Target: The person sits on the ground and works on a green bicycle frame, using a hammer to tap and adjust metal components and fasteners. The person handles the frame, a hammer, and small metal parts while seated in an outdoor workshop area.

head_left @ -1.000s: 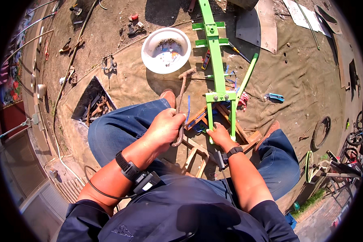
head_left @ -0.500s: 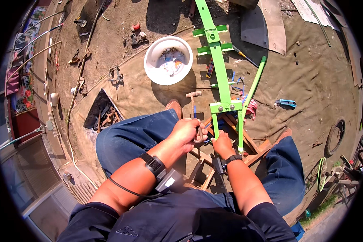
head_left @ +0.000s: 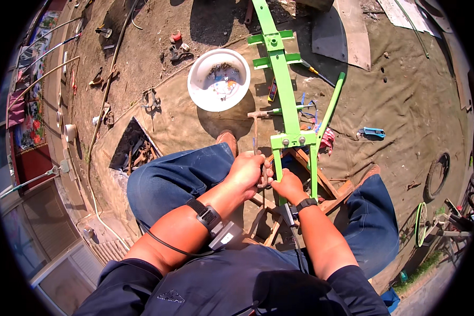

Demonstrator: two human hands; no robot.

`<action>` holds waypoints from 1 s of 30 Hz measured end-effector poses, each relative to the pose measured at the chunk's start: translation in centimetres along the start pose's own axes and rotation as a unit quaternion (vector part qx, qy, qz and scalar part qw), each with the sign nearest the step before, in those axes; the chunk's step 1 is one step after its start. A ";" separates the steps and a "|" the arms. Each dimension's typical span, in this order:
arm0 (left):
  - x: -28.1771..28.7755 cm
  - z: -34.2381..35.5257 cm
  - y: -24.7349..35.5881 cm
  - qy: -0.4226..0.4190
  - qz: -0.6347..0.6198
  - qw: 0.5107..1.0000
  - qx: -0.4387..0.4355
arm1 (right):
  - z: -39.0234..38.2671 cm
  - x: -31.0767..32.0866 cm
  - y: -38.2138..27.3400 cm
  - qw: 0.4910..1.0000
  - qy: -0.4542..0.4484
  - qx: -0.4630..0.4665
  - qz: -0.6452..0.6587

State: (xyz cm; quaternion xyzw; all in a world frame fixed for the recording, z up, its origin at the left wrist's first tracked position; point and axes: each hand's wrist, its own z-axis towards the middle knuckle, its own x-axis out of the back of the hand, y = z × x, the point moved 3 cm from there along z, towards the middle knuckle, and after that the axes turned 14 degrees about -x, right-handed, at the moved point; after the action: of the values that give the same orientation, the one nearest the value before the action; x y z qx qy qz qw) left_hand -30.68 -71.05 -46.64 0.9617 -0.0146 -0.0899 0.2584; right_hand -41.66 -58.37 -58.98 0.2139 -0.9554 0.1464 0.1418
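Note:
My left hand point(head_left: 248, 173) is closed around the handle of a hammer point(head_left: 256, 130), whose head points away from me, just left of the green metal frame point(head_left: 286, 100). My right hand point(head_left: 289, 187) is wrapped around the frame's left leg, close to my left hand. A long beam with crosspieces runs away from me, and bolts show on the plate near its legs. Beneath the legs lies a brown wooden frame point(head_left: 329, 203), partly hidden by my hands and arms.
Left of the beam stands a white bucket point(head_left: 194, 89) with small parts inside. A dark tray point(head_left: 122, 155) of metal pieces lies by my left knee. On the cloth point(head_left: 400, 110) to the right are a blue-handled tool point(head_left: 372, 133) and a tyre point(head_left: 433, 181).
The hammer has tilted more upright, its head moving slightly away from me and to the right. My right hand stays at the green leg.

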 end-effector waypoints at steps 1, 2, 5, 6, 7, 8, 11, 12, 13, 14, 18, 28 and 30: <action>-0.1 -0.3 0.1 -0.004 -0.002 1.000 -0.002 | -0.2 -0.1 -0.3 1.000 0.003 -0.004 -0.011; -0.2 -0.6 0.2 -0.007 -0.004 1.000 -0.003 | -0.5 0.0 -0.5 1.000 0.004 -0.005 -0.015; 0.7 -1.1 0.6 0.014 -0.016 1.000 -0.022 | -1.6 0.8 -1.3 0.999 0.003 -0.008 -0.036; 1.0 -1.2 0.7 0.017 -0.022 0.999 -0.032 | -1.6 0.7 -1.2 0.999 0.017 0.000 -0.036; 0.9 -1.1 0.6 0.029 -0.022 0.999 -0.041 | -1.4 0.6 -1.0 0.999 0.031 0.007 -0.036; 0.7 -1.2 0.4 0.010 -0.011 0.999 -0.032 | -1.2 0.5 -0.9 0.998 0.045 0.014 -0.037; 0.3 -1.4 0.2 -0.020 0.009 1.000 -0.017 | -1.5 0.5 -1.1 0.998 0.030 -0.004 -0.049; 0.4 -1.5 0.3 -0.010 0.007 1.000 -0.018 | -1.6 0.6 -1.3 0.998 0.019 -0.015 -0.053; 0.6 -1.5 0.2 0.000 0.004 1.000 -0.018 | -1.7 0.7 -1.4 0.998 0.016 -0.013 -0.056; 0.7 -1.6 0.1 0.009 0.002 1.000 -0.018 | -1.7 0.7 -1.5 0.998 0.013 -0.011 -0.059; 1.1 -1.3 0.3 0.012 -0.007 0.999 -0.039 | -1.8 0.6 -1.5 0.997 0.040 0.017 -0.059; 1.9 -1.0 0.3 0.082 -0.029 0.995 -0.052 | -1.9 0.3 -1.9 0.999 0.015 0.006 -0.050; 1.2 -1.2 0.2 0.007 -0.018 0.999 -0.047 | -1.7 0.2 -1.8 0.999 0.016 0.014 -0.043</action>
State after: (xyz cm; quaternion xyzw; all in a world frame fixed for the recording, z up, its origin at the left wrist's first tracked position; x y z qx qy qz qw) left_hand -29.28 -70.70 -45.76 0.9494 0.0083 -0.0885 0.3014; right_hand -40.65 -59.36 -56.94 0.2547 -0.9406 0.1567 0.1605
